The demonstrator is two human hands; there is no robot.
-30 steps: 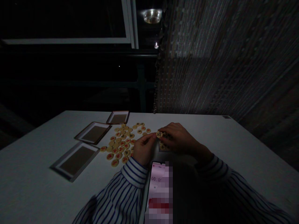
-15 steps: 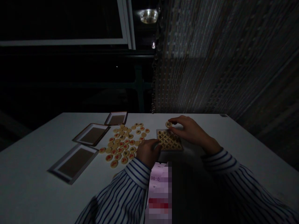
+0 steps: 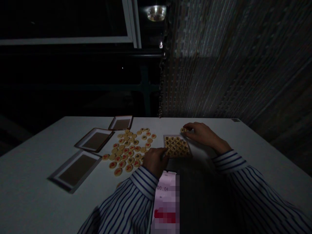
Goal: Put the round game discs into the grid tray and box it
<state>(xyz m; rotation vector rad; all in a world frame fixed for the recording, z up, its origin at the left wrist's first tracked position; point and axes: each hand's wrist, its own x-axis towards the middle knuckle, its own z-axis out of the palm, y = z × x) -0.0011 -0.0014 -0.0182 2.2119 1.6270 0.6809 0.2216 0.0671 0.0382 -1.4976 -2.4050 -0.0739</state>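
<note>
A small square tray (image 3: 165,137) on the white table (image 3: 36,182) is filled with round tan game pieces marked in black. My right hand (image 3: 203,135) pinches one such piece (image 3: 183,130) just beyond the tray's far right corner. My left hand (image 3: 155,160) rests curled at the tray's near left corner, touching its edge. Left of the tray lies a loose spread of round pieces (image 3: 128,151) with red and black marks.
Three shallow box trays lie on the left: near (image 3: 74,169), middle (image 3: 95,139), far (image 3: 121,123). A lit phone (image 3: 164,195) stands close to my chest. A bead curtain (image 3: 231,65) hangs behind the table; the room is dark.
My right hand took a piece from my left hand, carried it over the tray and to its far right corner. My left hand dropped to the tray's near left edge.
</note>
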